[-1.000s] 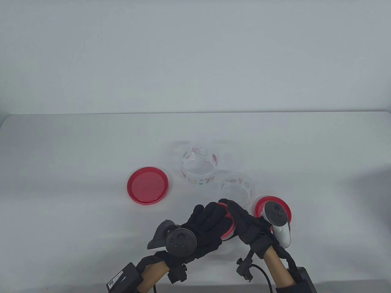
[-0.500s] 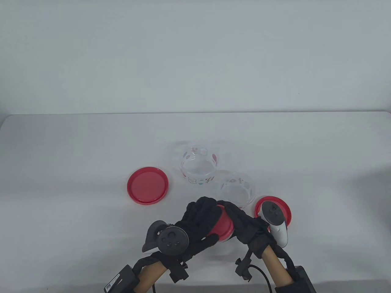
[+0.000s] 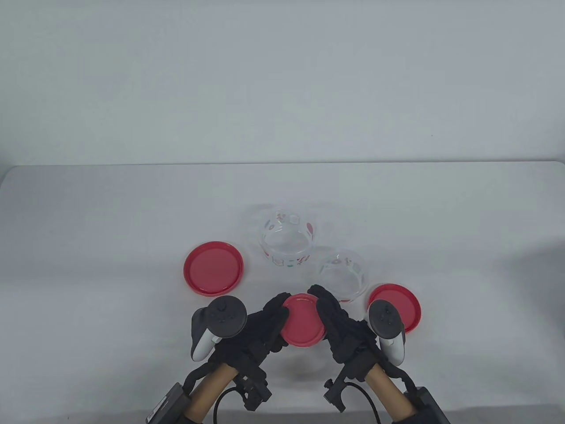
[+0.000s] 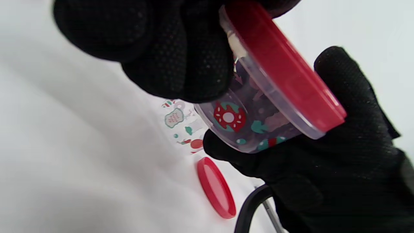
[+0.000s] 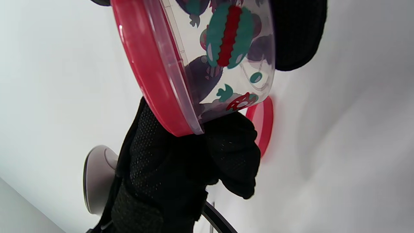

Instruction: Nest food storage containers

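I have the small lidded tub (image 3: 301,326) up off the surface (image 3: 110,212), closest to me, held between both hands: my left hand (image 3: 260,329) curls around its left side and my right hand (image 3: 337,327) wraps the right side, fingers closed on the clear wall. From above its red lid (image 3: 301,320) faces up, and the wrist views show that lid seated on the rim of the clear printed body. I judge the step in hand is getting this lid off so the tub can go inside a bigger one. To do that well I should hold the body firm with one hand, low on the wall, not squeezing so hard that the thin plastic bows and pinches the lid tighter. The other hand should catch the lid's edge with fingertips and peel up from one side instead of pulling straight. Just beyond my right hand a loose red lid (image 3: 399,300) lies flat, and a larger one (image 3: 213,267) lies well to the left. Further back stand two open clear tubs, one (image 3: 344,274) near my right hand and the bigger (image 3: 288,240) behind it, touching or nearly so; I cannot tell which
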A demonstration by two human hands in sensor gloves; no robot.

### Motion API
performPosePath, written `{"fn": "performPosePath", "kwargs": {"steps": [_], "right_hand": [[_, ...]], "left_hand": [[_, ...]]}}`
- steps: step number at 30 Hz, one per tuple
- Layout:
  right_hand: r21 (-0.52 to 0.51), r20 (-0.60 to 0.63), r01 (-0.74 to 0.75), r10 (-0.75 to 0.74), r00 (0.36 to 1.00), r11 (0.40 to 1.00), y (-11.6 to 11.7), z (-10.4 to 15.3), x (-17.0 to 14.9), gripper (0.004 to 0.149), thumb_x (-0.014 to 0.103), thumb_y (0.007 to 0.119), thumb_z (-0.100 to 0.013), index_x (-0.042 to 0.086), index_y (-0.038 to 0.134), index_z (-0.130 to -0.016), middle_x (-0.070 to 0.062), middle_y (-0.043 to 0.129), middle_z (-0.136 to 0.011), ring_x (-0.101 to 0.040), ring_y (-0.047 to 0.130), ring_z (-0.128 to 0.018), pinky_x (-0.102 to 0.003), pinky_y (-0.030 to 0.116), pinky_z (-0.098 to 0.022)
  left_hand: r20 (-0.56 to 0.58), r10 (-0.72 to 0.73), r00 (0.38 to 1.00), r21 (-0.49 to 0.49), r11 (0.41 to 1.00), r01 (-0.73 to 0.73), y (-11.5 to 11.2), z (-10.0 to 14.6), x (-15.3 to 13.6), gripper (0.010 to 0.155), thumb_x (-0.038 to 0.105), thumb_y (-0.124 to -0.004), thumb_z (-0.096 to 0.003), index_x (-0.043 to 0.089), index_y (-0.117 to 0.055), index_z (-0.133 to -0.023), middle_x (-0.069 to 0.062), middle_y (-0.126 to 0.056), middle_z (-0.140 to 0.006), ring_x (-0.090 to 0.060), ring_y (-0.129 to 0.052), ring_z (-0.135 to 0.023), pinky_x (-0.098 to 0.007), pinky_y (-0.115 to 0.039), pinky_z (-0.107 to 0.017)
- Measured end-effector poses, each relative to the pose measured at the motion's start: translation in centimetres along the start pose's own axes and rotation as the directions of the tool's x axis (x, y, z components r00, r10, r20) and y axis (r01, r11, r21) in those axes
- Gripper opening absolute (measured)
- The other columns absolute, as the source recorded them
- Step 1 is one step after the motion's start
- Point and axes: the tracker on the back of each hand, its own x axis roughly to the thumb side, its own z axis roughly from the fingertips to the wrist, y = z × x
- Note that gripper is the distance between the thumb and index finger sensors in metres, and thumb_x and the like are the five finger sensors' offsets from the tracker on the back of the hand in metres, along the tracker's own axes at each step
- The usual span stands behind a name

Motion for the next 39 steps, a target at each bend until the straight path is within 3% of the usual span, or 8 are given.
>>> {"fn": "performPosePath", "kwargs": {"steps": [3, 5, 10, 16, 23, 27, 31, 39], "right_hand": [[-0.046, -0.029, -0.059, 0.058, 0.998, 0.997, -0.2, 0.2, 0.2, 0.071, 0.053, 0.047, -0.065, 0.003, 0.029, -0.113, -0.028, 0.025, -0.113, -0.051, 0.057, -0.091, -0.056, 0.064, -0.057], [-0.154, -0.019, -0.262, 0.262, 0.965, 0.953, -0.7, 0.5, 0.9, 0.071, 0.054, 0.049, -0.064, 0.004, 0.037, -0.113, -0.027, 0.034, -0.112, -0.049, 0.059, -0.091, -0.056, 0.064, -0.057], [-0.273, -0.010, -0.657, 0.681, 0.732, 0.702, -0.9, 1.0, 3.0, 0.069, 0.054, 0.055, -0.063, 0.004, 0.049, -0.110, -0.023, 0.060, -0.104, -0.043, 0.075, -0.079, -0.048, 0.075, -0.049], [-0.241, -0.043, -0.705, 0.718, 0.695, 0.667, -0.4, 0.9, 2.9, 0.056, 0.041, 0.062, -0.063, 0.005, 0.061, -0.106, -0.016, 0.078, -0.085, -0.031, 0.086, -0.056, -0.037, 0.081, -0.033], [-0.240, -0.055, -0.696, 0.707, 0.705, 0.676, -0.5, 0.8, 2.7, 0.053, 0.038, 0.063, -0.063, 0.004, 0.062, -0.104, -0.016, 0.079, -0.082, -0.029, 0.087, -0.051, -0.034, 0.081, -0.030], [-0.294, -0.095, -0.662, 0.668, 0.738, 0.689, -1.1, 1.0, 3.0, 0.053, 0.038, 0.063, -0.063, 0.004, 0.063, -0.104, -0.015, 0.079, -0.081, -0.029, 0.087, -0.051, -0.034, 0.081, -0.030], [-0.449, -0.164, -0.587, 0.583, 0.795, 0.674, -3.3, 1.6, 3.7, 0.052, 0.037, 0.062, -0.064, 0.004, 0.062, -0.104, -0.015, 0.079, -0.082, -0.029, 0.087, -0.051, -0.034, 0.081, -0.030], [-0.594, -0.346, -0.612, 0.521, 0.781, 0.523, -8.4, 0.2, 3.3, 0.053, 0.038, 0.062, -0.064, 0.004, 0.061, -0.105, -0.015, 0.078, -0.083, -0.029, 0.087, -0.052, -0.033, 0.081, -0.031]], "left_hand": [[-0.015, -0.003, 1.000, -0.001, 1.000, 0.003, 0.1, -0.1, -0.1, 0.061, 0.047, -0.047, -0.0674, 0.013, -0.047, -0.118, -0.002, -0.098, -0.065, -0.027, -0.096, -0.046, -0.037, -0.084, -0.034], [-0.022, -0.019, 1.000, 0.015, 1.000, 0.019, 0.1, -0.1, 0.0, 0.061, 0.047, -0.047, -0.0674, 0.013, -0.046, -0.118, -0.002, -0.098, -0.066, -0.027, -0.096, -0.046, -0.037, -0.084, -0.034], [-0.028, -0.123, 0.992, 0.060, 0.990, 0.124, 0.4, 0.1, 0.2, 0.061, 0.048, -0.047, -0.0672, 0.013, -0.046, -0.118, -0.002, -0.098, -0.066, -0.028, -0.096, -0.047, -0.038, -0.084, -0.034], [-0.026, -0.202, 0.979, 0.050, 0.978, 0.203, 0.1, 0.1, 0.6, 0.061, 0.047, -0.048, -0.0672, 0.011, -0.047, -0.117, -0.002, -0.098, -0.064, -0.027, -0.096, -0.044, -0.037, -0.084, -0.033], [-0.028, -0.211, 0.977, 0.050, 0.976, 0.212, -0.3, 0.1, 0.6, 0.062, 0.048, -0.047, -0.0671, 0.012, -0.046, -0.117, -0.004, -0.098, -0.067, -0.029, -0.096, -0.047, -0.038, -0.084, -0.035], [-0.011, -0.151, 0.988, 0.069, 0.986, 0.152, 0.1, 0.1, 0.4, 0.065, 0.053, -0.046, -0.0663, 0.017, -0.042, -0.120, -0.009, -0.091, -0.086, -0.036, -0.090, -0.067, -0.046, -0.080, -0.051], [0.012, -0.107, 0.994, 0.138, 0.985, 0.104, 0.8, 0.5, 0.7, 0.064, 0.053, -0.046, -0.0662, 0.023, -0.036, -0.122, -0.015, -0.067, -0.115, -0.044, -0.069, -0.097, -0.058, -0.055, -0.074], [-0.014, -0.214, 0.977, 0.187, 0.959, 0.213, 1.3, 0.7, 0.9, 0.065, 0.054, -0.046, -0.0659, 0.026, -0.033, -0.123, -0.014, -0.044, -0.127, -0.045, -0.046, -0.112, -0.065, -0.030, -0.078]]}}
